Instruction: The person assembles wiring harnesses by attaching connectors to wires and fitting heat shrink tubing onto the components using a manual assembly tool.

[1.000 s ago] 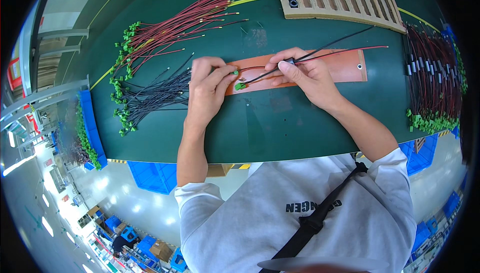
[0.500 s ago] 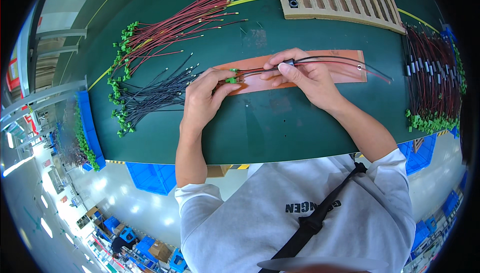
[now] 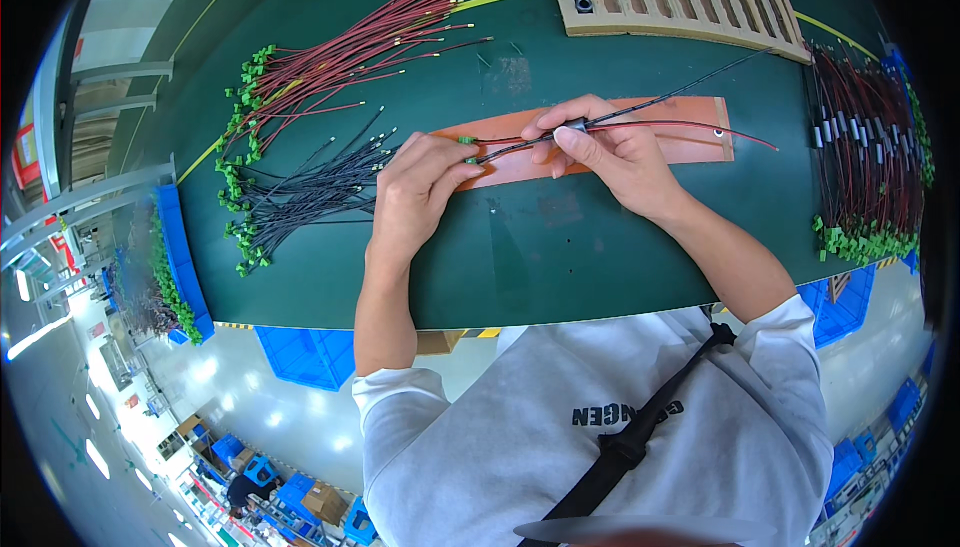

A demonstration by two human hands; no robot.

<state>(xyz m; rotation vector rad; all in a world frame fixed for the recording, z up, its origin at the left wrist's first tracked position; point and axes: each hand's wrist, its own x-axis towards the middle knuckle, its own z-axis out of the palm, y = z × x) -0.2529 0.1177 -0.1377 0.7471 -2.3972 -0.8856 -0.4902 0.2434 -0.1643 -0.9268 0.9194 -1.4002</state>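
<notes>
Between the fingertips of my left hand (image 3: pixel 418 182) are the green connectors (image 3: pixel 467 141) at the ends of a red wire (image 3: pixel 690 125) and a black wire (image 3: pixel 690 87). My right hand (image 3: pixel 610 147) pinches a short black cylinder (image 3: pixel 573 127), and both wires run through it. To the right of that hand the wires spread apart: the black one slants up and away, while the red stays lower. An orange-brown mat (image 3: pixel 700 147) lies beneath both hands. How the fingertips meet the connectors is partly hidden.
Red wires (image 3: pixel 370 37) with green connectors lie at the upper left, above a bundle of black wires (image 3: pixel 310 187). A slotted board (image 3: pixel 680 22) holding black cylinders is at the far edge. Assembled red-and-black wires (image 3: pixel 865 157) lie right. A blue bin (image 3: pixel 180 267) stands left.
The black wire's free end has swung up and away from the red one. Near my left fingers the two connectors are slightly farther apart. My right hand has barely moved.
</notes>
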